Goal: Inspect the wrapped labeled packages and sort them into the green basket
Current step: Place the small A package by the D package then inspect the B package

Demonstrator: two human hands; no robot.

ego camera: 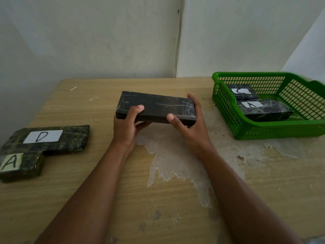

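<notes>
A person holds a dark wrapped package [156, 107] up over the middle of a wooden table [105, 182]. The left hand [125, 127] grips the left end, with the thumb on top and the fingers curled under it. The right hand [190, 124] grips the right end, with the thumb on the near edge and the fingers wrapped round the far corner. The side of the package that faces up is plain and shiny, with no letter showing on it. A green basket [274, 128] sits on the table to the right, apart from the hands. Inside it lie two dark packages. The package marked A [265, 110] is nearer, and the one behind it [241, 92] has a white label with a mark that is hard to read. These two touch each other. On the left side of the table lie two more wrapped packages, well apart from the hands. The package marked D [52, 139] lies flat, and a second A package [19, 165] sits right against its near left corner. The table top is worn, with a pale peeled patch [175, 161] under the arms. A bare wall [105, 37] stands behind the table.
</notes>
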